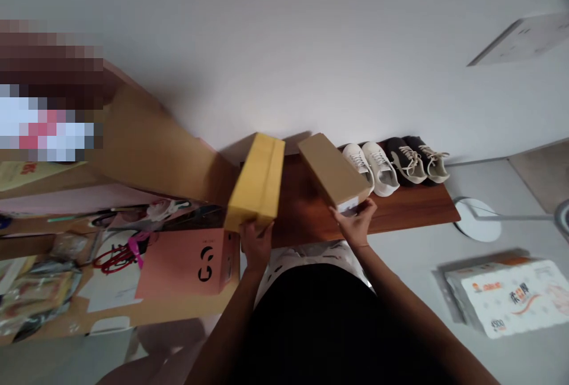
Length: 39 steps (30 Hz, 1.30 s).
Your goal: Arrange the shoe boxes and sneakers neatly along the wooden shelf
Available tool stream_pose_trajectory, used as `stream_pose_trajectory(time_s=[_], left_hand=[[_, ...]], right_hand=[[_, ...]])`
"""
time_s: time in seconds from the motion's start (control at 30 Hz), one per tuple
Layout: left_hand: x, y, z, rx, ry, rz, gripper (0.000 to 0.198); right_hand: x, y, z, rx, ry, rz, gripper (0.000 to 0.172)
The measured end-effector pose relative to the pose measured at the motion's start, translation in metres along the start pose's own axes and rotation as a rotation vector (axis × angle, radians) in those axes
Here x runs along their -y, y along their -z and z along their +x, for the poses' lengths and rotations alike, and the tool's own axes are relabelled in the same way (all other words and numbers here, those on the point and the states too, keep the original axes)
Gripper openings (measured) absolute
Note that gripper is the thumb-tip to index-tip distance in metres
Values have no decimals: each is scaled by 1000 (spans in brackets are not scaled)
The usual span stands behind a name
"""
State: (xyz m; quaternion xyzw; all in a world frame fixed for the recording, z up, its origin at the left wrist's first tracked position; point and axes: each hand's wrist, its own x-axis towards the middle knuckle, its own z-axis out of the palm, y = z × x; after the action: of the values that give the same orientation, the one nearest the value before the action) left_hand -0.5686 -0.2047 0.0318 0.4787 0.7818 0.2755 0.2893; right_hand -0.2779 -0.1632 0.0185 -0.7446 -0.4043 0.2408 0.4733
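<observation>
My left hand (256,247) is closed on the near end of a yellow box (258,177), which tilts over the left part of a brown wooden shelf (293,201). With its fingers around the near end, my right hand (357,223) grips a brown cardboard box (335,170) that has a white label. That box is beside a pair of white sneakers (377,168). Farther right on the shelf stands a pair of black sneakers (411,159) with pale laces. Whether either box touches the shelf, I cannot tell.
Left of the shelf, a desk holds a pink box (182,262), a red cable (113,259) and several plastic packets (40,290). On the floor at the right lies a white tissue pack (515,296), near a round white base (478,220). A pale wall (311,47) rises behind.
</observation>
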Motion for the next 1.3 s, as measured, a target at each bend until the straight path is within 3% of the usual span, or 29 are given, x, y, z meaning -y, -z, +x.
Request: stream_pose_trajectory(time_s=[0.1, 0.23, 0.37, 0.6, 0.87, 1.0, 1.13, 1.2, 1.3], left_hand=[[-1, -11, 0, 33, -192, 290, 22], [6, -35, 14, 243, -312, 506, 28], [21, -50, 25, 377, -343, 529, 35], [21, -63, 38, 388, -175, 385, 35], [3, -63, 8, 281, -190, 636, 47], [1, -56, -4, 286, -138, 729, 45], [-18, -65, -13, 448, -101, 551, 38], [-43, -87, -22, 549, -158, 372, 35], [-104, -146, -36, 677, -311, 124, 35]], right_hand=[[-6, -8, -4, 253, 201, -303, 61], [-26, -37, -4, 454, 438, -467, 27], [-42, -53, -4, 590, 575, -627, 30], [-42, -57, 5, 681, 545, -792, 34], [-37, -57, 12, 657, 510, -669, 36], [-42, -35, 9, 609, 513, -527, 35], [-60, 17, 23, 527, 414, -445, 28], [-73, 50, 38, 434, 287, -462, 25], [-85, 90, 71, 327, 176, -509, 29]])
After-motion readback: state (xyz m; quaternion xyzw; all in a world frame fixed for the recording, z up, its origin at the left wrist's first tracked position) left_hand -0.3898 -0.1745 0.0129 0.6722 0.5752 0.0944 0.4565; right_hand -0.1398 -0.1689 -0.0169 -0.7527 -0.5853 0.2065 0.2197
